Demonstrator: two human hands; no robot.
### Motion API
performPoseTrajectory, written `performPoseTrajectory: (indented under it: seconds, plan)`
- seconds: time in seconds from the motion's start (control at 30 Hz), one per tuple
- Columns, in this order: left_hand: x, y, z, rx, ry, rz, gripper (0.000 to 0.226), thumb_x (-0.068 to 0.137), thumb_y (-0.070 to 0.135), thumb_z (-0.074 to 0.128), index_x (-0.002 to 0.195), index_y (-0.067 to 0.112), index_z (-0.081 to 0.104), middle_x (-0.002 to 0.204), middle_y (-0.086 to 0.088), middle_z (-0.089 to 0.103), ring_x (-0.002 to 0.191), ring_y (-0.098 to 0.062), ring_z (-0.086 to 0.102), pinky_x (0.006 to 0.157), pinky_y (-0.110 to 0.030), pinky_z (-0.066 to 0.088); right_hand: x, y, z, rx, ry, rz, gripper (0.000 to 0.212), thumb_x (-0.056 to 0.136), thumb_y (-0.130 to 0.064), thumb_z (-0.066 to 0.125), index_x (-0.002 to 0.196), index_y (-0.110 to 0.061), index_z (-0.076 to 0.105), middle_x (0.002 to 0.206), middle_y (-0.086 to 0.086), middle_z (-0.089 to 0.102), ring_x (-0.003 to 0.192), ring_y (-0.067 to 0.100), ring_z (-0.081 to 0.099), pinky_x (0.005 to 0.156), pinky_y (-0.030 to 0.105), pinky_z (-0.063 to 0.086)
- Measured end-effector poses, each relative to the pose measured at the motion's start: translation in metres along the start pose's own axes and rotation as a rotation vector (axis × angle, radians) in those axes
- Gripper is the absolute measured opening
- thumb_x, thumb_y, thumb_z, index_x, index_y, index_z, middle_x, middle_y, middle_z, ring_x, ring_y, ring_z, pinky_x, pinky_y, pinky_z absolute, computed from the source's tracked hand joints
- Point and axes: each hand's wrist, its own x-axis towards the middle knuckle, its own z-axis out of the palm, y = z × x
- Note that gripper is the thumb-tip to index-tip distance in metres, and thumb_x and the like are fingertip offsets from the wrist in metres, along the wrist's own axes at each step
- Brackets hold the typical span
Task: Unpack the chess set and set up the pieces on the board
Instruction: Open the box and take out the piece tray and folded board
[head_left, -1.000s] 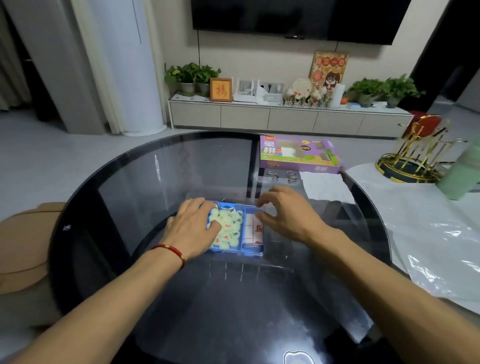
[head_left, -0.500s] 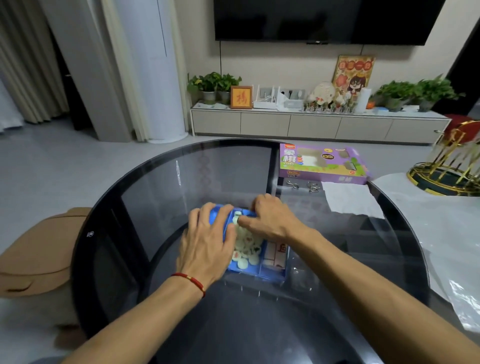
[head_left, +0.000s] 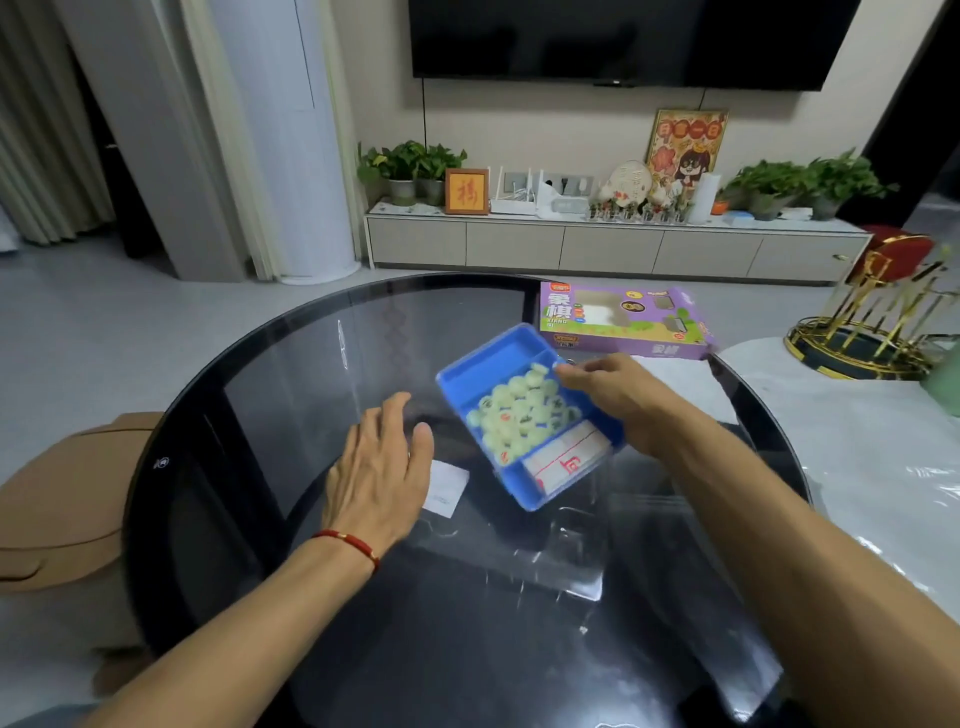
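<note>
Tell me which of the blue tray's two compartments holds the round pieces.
The wider compartment of the blue tray, on the left hand's side, holds the pale round pieces; the narrower one holds a folded white sheet with red print.

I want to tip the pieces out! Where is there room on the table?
The dark glass left of the left hand, out to the table rim, is bare. So is the near glass between the forearms. Crowded: around the blue tray, white slip and purple box.
</note>
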Motion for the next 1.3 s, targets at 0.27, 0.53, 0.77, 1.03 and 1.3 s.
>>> performPoseTrajectory:
  seconds: [0.27,0.53,0.77,1.03,1.3]
  plan:
    - [0.019,-0.016,-0.003,0.194,-0.133,-0.066,0.034,0.087,0.027,0.056,0.121,0.023,0.056,0.126,0.001,0.045,0.118,-0.025,0.048,0.086,-0.039,0.043,-0.01,0.026,-0.068,0.167,0.209,0.146,0.017,0.096,-0.031,0.067,0.103,-0.021,0.056,0.106,0.006,0.07,0.089,0.032,0.072,0.078,0.05,0.06]
    - [0.037,-0.012,-0.015,0.445,-0.352,0.365,0.045,0.072,0.031,0.055,0.117,0.033,0.064,0.118,0.01,0.061,0.12,-0.018,0.054,0.104,-0.039,0.033,-0.042,0.054,-0.105,-0.068,0.239,0.365,0.048,0.096,-0.037,0.065,0.137,-0.02,0.048,0.121,0.009,0.057,0.097,0.035,0.066,0.084,0.051,0.058]
    - [0.044,-0.009,-0.019,0.346,-0.609,0.308,0.036,0.072,0.019,0.068,0.107,0.027,0.071,0.099,0.004,0.062,0.098,-0.017,0.059,0.085,-0.035,0.051,-0.061,0.075,-0.112,-0.153,0.153,0.324,0.03,0.098,-0.031,0.062,0.12,-0.012,0.056,0.094,0.003,0.059,0.084,0.03,0.064,0.069,0.043,0.056]
    - [0.064,0.032,-0.038,0.023,-0.297,0.151,0.005,0.077,0.025,0.077,0.079,0.023,0.073,0.075,0.008,0.069,0.073,-0.01,0.061,0.065,-0.02,0.043,-0.054,0.094,-0.099,-0.6,0.19,0.121,0.036,0.098,-0.04,0.058,0.081,-0.011,0.068,0.08,0.002,0.067,0.071,0.017,0.061,0.054,0.029,0.043]
    - [0.161,0.064,0.054,-0.312,-0.221,-0.199,0.012,0.081,0.018,0.079,0.077,0.012,0.069,0.084,-0.009,0.073,0.053,-0.023,0.069,0.053,-0.031,0.058,-0.034,0.086,-0.086,-0.86,0.335,-0.089,0.028,0.094,-0.045,0.05,0.093,-0.022,0.066,0.091,-0.001,0.07,0.079,0.022,0.064,0.071,0.04,0.058]
